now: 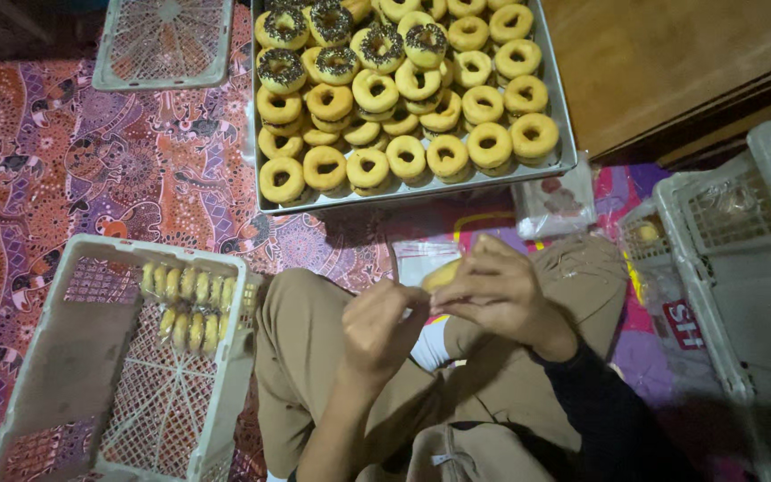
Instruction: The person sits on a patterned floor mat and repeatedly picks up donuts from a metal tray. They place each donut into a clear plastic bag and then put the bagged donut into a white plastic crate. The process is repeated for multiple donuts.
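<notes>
My left hand (384, 328) and my right hand (497, 290) meet above my lap, both closed around one plain doughnut (440, 275) in a thin clear plastic bag. Only a yellow edge of that doughnut shows between the fingers. Just beyond my knees lies a large metal tray (566, 147) packed with several plain doughnuts and, at its far left, several chocolate-sprinkled ones. A pale plastic crate (82, 357) at my left knee holds two short rows of bagged doughnuts (191, 303) against its far wall.
A stack of clear bags (553, 203) lies by the tray's near right corner. Another crate (164, 40) sits far left on the patterned mat, and more pale crates (742, 259) stand at my right. A wooden surface (671, 62) fills the upper right.
</notes>
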